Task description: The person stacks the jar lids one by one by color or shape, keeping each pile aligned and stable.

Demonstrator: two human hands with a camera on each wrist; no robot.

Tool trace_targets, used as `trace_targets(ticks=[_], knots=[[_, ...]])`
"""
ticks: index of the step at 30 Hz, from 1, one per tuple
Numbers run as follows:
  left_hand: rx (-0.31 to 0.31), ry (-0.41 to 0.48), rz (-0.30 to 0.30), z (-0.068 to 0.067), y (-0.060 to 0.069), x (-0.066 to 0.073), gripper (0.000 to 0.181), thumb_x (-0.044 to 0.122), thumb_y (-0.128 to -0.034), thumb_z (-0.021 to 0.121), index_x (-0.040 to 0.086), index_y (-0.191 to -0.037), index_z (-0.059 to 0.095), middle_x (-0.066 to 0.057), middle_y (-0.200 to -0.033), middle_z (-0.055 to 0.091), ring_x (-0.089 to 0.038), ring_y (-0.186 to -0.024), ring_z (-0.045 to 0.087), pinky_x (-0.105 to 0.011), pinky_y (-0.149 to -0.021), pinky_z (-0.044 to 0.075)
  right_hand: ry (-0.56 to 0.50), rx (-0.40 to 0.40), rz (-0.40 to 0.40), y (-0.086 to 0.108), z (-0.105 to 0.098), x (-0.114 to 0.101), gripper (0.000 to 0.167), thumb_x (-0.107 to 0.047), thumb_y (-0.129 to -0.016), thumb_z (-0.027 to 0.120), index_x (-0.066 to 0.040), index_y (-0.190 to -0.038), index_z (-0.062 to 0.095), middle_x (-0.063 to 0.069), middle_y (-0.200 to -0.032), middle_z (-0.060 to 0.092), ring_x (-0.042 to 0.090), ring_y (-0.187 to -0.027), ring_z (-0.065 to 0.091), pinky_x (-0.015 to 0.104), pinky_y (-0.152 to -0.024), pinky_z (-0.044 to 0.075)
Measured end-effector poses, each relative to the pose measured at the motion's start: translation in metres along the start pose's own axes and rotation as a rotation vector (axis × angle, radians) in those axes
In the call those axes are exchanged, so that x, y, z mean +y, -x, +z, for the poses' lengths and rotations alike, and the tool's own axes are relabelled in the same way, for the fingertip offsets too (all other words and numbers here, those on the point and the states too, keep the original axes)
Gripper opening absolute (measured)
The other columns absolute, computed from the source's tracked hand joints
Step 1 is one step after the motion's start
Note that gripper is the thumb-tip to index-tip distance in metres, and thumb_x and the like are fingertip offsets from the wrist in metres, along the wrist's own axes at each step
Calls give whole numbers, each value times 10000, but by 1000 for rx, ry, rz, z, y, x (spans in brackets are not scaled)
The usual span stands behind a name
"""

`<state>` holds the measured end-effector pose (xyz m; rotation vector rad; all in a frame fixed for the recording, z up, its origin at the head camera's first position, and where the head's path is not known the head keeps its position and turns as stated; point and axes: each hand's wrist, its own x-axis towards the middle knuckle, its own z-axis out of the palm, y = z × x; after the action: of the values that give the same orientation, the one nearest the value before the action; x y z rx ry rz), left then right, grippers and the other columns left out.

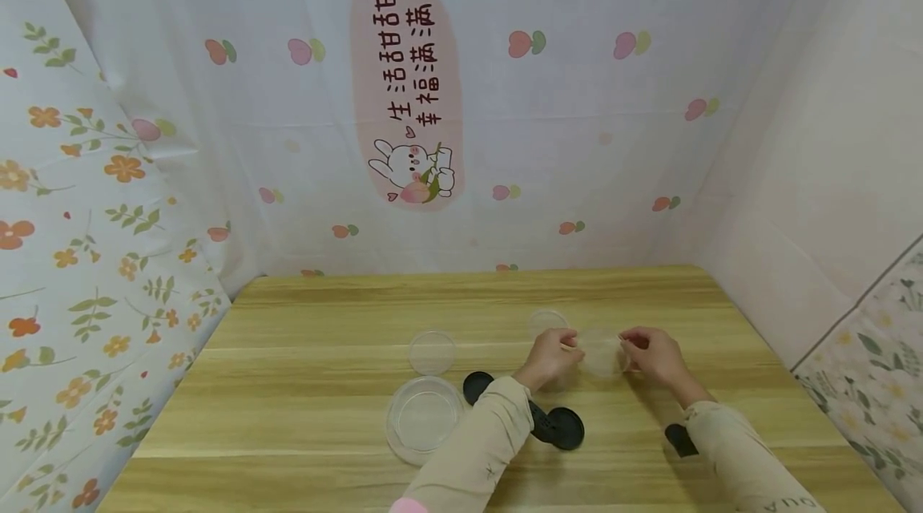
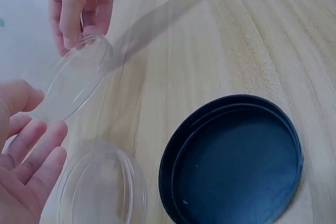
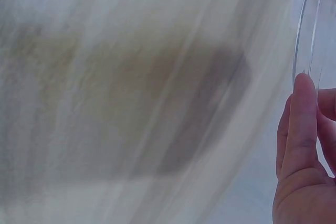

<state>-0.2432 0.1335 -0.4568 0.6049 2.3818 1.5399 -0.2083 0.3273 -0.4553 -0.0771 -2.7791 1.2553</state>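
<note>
A clear round lid [image 1: 602,353] [image 2: 79,80] is held tilted above the table between both hands. Thumb and fingers of my right hand [image 1: 654,357] [image 2: 86,3] [image 3: 304,161] pinch its rim. My left hand [image 1: 550,357] [image 2: 26,145] is at the opposite edge, its thumb and fingers apart and relaxed, fingertips at or very near the rim; firm contact cannot be made out. Below, in the left wrist view, lie another clear round piece [image 2: 102,187] and a black round lid [image 2: 236,166].
Left of my left forearm are a clear disc [image 1: 433,353] and a larger clear round container [image 1: 427,417]. Black round pieces [image 1: 566,428] [image 1: 477,389] lie around that forearm. Another clear disc [image 1: 548,322] is behind my left hand, and a black piece [image 1: 680,440] sits by my right sleeve.
</note>
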Motion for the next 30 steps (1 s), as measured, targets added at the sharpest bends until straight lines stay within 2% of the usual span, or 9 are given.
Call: trace_targets(ticks=[7,12,19,24,30], knots=[[67,-3,39,-7,0,-5,323,41,-787,621,-45,-1096,586,-115,-925,621,-165,-754,614,-184,-608,466,-13,15,-50,-4,2,-11,235,-38,-850,547,118,-1024,567,165,-853,583,246,-726,580,290,-553,515],[161,-4,54,-12,0,-7,263,48,-782,630,-45,-1027,605,-93,-844,619,-158,-709,618,-180,-585,462,-42,31,-83,-7,6,-24,234,-30,-826,579,129,-998,572,145,-809,573,203,-718,568,300,-560,519],[261,-32,37,-21,1,-13,188,96,-774,645,31,-950,631,-23,-783,618,-100,-645,594,-185,-557,436,-84,32,-70,-13,15,-35,214,8,-797,601,122,-977,578,116,-767,568,149,-680,545,322,-559,521],[289,-70,36,-37,5,-14,146,134,-785,645,65,-913,635,12,-744,600,-83,-610,547,-197,-539,408,-96,25,-101,-17,24,-43,197,11,-793,608,116,-958,583,118,-755,571,132,-660,550,282,-537,516],[294,-113,71,-55,9,-12,138,137,-788,644,62,-904,636,15,-731,604,-62,-559,546,-197,-556,410,-82,21,-119,-20,32,-54,197,8,-798,594,107,-968,586,109,-754,572,155,-671,561,257,-536,511]])
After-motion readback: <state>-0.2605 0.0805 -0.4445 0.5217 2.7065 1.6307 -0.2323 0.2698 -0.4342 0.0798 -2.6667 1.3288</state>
